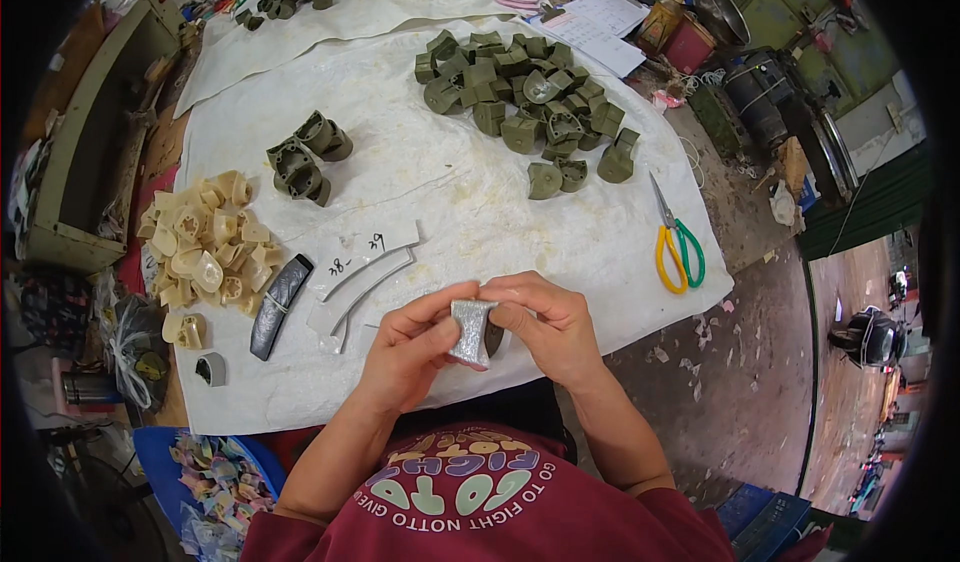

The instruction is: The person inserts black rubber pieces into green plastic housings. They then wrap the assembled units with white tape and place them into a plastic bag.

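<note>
Close to the table's near edge, both hands hold one small shoe heel (470, 334) with a silver glittery covering. My left hand (412, 350) grips its left side, thumb pressed on the silver face. The fingers of my right hand (545, 327) close round its right side, where a darker surface shows. Curved pale strips (372, 280) with handwriting lie just left of my hands. Beside them is a dark bundle (281, 307) tied round its middle. A small silver-grey piece with a dark inside (211, 369) stands near the left corner.
Beige heels (205, 242) are heaped at the left on the white table cover (420, 162). Green heels (520, 87) form a large pile at the back right, with a smaller green group (308, 157) left of centre. Scissors (674, 252) lie near the right edge. A blue tub (155, 462) holds scraps.
</note>
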Available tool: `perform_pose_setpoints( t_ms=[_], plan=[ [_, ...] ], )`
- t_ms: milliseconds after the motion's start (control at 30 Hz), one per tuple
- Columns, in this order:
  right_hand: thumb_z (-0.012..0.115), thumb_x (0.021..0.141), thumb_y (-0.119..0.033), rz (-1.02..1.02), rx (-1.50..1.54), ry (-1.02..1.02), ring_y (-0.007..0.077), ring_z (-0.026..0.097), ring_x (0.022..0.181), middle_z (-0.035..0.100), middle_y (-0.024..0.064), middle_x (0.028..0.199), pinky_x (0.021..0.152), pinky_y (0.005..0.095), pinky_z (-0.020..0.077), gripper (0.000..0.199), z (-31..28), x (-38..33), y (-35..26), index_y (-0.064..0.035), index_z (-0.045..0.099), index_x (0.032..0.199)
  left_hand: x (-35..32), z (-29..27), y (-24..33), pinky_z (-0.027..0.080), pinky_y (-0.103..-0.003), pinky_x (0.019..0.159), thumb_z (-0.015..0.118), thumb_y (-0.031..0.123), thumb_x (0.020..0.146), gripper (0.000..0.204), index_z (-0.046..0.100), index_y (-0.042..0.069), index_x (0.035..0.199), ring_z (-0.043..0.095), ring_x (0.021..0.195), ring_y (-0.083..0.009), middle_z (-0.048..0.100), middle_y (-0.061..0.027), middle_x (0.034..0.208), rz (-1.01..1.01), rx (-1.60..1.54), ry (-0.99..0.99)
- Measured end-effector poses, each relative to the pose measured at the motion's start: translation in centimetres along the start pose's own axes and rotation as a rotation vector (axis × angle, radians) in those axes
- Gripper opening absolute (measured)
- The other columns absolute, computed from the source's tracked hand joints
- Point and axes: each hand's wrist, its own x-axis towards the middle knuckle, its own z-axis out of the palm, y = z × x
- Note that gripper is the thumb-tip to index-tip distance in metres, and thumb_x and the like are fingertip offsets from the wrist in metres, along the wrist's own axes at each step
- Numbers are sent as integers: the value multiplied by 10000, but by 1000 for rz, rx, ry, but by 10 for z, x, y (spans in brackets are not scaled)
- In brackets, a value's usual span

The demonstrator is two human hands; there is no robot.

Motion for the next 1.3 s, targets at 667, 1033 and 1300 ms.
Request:
perform_pose_setpoints(
  t_ms=[667, 1033, 1300],
  plan=[
    [424, 1007, -228, 16, 218, 84, 217, 490, 1202, 534, 144, 1284, 1019, 320, 371, 350, 34, 12, 4, 21, 550, 1219, 17, 17, -6, 419, -287, 965, 636, -63, 804, 606, 444, -19, 1378, 547, 1112, -157, 570, -95, 1210, 551, 915, 151],
    [333, 1043, -343, 73, 433, 205, 189, 549, 1090, 592, 145, 1208, 977, 307, 403, 458, 37, 20, 7, 24, 593, 1124, 20, 16, -10, 285, -331, 1087, 698, 21, 795, 665, 431, 16, 1404, 430, 1267, -202, 493, -103, 1338, 281, 286, -10],
    [648, 903, -208, 138, 312, 60, 81, 545, 944, 630, 42, 1057, 825, 232, 437, 354, 28, 14, 1, 2, 597, 1183, 24, 10, -5, 312, -311, 1031, 698, -26, 775, 671, 428, 21, 1387, 439, 1193, -205, 480, -90, 1264, 550, 644, -86]
  ],
)
